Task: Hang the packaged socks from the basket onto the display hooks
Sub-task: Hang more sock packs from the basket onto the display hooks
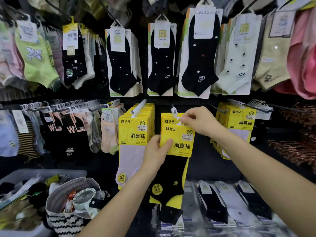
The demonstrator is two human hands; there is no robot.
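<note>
I hold a yellow-carded pack of black socks [179,144] in front of the lower middle display hook [174,111]. My left hand [156,153] grips the card's left edge, thumb on its front. At the card's top, my right hand [199,121] pinches the white hanger tab just below the hook's tip. Another yellow pack [169,119] hangs on that hook behind it. The grey basket [20,175] with loose sock packs sits at the lower left.
Full hooks of yellow packs hang at left [136,129] and right [239,120]. Rows of black, white and coloured socks fill the upper rack. A striped knit bag [71,207] stands beside the basket. Flat sock packs [227,202] lie on the shelf at lower right.
</note>
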